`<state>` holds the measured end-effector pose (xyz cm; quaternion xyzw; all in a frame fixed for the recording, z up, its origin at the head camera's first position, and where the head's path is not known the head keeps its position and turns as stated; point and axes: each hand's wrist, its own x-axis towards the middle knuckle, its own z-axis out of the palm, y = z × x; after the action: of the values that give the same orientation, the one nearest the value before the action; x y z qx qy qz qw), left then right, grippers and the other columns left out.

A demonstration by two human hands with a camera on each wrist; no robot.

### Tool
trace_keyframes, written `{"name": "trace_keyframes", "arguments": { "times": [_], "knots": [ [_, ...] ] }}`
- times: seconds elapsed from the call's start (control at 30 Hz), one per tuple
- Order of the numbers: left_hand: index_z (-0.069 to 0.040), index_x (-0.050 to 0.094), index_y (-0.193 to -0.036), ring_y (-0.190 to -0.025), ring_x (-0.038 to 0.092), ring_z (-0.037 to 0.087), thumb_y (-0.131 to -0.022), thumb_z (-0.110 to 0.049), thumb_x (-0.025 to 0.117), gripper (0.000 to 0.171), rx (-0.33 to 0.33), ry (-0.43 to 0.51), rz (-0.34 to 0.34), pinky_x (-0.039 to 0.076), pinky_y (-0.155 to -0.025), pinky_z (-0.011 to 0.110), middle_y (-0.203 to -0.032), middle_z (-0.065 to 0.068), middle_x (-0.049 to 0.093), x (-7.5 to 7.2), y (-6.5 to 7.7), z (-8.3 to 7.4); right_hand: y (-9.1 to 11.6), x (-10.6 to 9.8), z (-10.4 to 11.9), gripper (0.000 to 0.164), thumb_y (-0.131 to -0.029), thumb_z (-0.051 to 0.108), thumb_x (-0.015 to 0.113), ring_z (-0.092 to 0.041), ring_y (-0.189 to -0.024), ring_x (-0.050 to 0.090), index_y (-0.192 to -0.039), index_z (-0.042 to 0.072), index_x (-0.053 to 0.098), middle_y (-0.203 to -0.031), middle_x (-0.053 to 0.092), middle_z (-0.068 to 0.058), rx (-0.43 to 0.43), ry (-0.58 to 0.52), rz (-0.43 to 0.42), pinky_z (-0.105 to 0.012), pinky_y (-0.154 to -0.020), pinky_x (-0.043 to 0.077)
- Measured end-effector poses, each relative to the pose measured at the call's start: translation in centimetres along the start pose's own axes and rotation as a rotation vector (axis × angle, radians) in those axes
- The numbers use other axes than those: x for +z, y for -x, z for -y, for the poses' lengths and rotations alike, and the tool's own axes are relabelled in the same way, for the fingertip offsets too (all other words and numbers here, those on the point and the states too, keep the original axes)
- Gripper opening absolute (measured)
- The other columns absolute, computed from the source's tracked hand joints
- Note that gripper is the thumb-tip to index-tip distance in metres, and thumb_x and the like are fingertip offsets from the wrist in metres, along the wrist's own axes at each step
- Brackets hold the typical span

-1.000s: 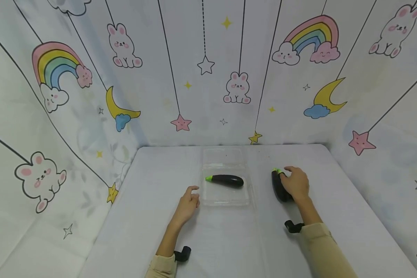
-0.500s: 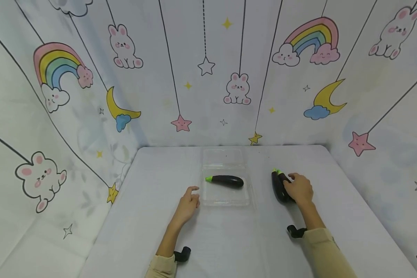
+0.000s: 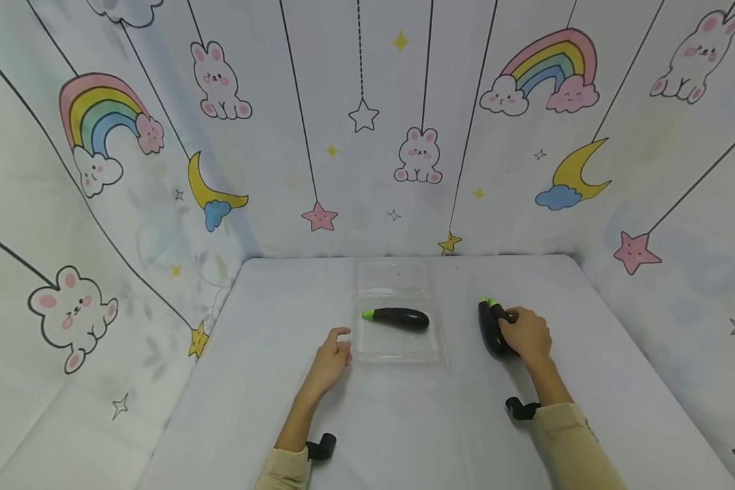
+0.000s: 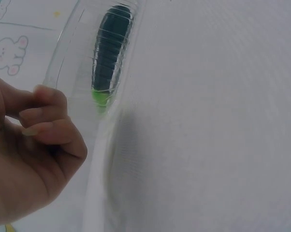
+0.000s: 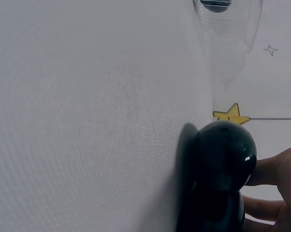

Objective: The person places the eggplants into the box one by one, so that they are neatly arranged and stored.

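Note:
A clear plastic clamshell box (image 3: pixel 398 357) lies unfolded on the table, with a dark eggplant (image 3: pixel 401 318) with a green tip in its near half. My left hand (image 3: pixel 327 361) is at the box's left side, index finger reaching towards the rim and the others loosely bent; in the left wrist view its fingertips overlap the clear wall. To the right of the box, two more eggplants lie side by side, a left one (image 3: pixel 488 331) and a right one (image 3: pixel 498 312). My right hand (image 3: pixel 527 333) grips the right one from its outer side, covering much of it.
A white cloth covers the table (image 3: pixel 392 422). Behind and at the sides hang white curtains printed with rabbits, stars and rainbows (image 3: pixel 554 64). The box's clear lid half (image 3: pixel 392 275) lies towards the back edge. Black cameras (image 3: pixel 323 447) sit on both wrists.
My right hand has shifted slightly right and back towards me, off the top of the eggplants, and its fingers have closed in on the right one. The left hand has stayed still.

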<state>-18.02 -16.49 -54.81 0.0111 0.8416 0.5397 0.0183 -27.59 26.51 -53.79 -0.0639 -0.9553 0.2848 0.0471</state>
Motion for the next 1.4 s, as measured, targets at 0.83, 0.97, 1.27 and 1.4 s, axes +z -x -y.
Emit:
{"name": "trace_keyframes", "arguments": {
  "times": [0.83, 0.97, 1.27, 1.4],
  "knots": [
    [0.0, 0.046, -0.145, -0.069, 0.052, 0.016, -0.109, -0.008, 0.043, 0.037, 0.008, -0.004, -0.004, 0.045, -0.082, 0.038, -0.075, 0.005, 0.058, -0.1, 0.0, -0.3, -0.2, -1.2, 0.6, 0.044, -0.1, 0.024, 0.063, -0.051, -0.105, 0.066, -0.135, -0.003, 0.063, -0.126, 0.067, -0.03, -0.021, -0.032, -0.056, -0.058, -0.075, 0.054],
    [0.001, 0.046, -0.145, -0.069, 0.052, 0.015, -0.11, -0.008, 0.043, 0.036, 0.006, -0.003, -0.007, 0.045, -0.082, 0.039, -0.075, 0.007, 0.059, -0.1, 0.0, -0.3, -0.1, -1.5, 0.9, 0.044, -0.1, 0.023, 0.063, -0.051, -0.106, 0.066, -0.136, -0.003, 0.063, -0.128, 0.066, -0.03, -0.016, -0.044, -0.067, -0.058, -0.075, 0.054],
    [0.001, 0.046, -0.145, -0.084, 0.058, 0.019, -0.108, -0.006, 0.042, 0.038, 0.006, 0.01, 0.003, 0.046, -0.09, 0.045, -0.074, 0.003, 0.057, 0.0, 0.0, -0.1, -0.1, -2.3, 1.2, 0.043, -0.1, 0.021, 0.065, -0.048, -0.104, 0.068, -0.134, -0.004, 0.064, -0.127, 0.067, -0.029, -0.043, -0.086, -0.112, -0.055, -0.076, 0.053],
    [0.001, 0.046, -0.145, -0.086, 0.059, 0.019, -0.108, -0.005, 0.042, 0.038, 0.009, 0.011, 0.002, 0.045, -0.09, 0.044, -0.073, 0.001, 0.055, 0.0, -0.1, -0.1, -0.1, -2.5, 1.6, 0.042, -0.099, 0.021, 0.067, -0.046, -0.102, 0.069, -0.134, -0.002, 0.065, -0.125, 0.069, -0.028, -0.064, -0.108, -0.117, -0.051, -0.074, 0.053]
  ]
}}
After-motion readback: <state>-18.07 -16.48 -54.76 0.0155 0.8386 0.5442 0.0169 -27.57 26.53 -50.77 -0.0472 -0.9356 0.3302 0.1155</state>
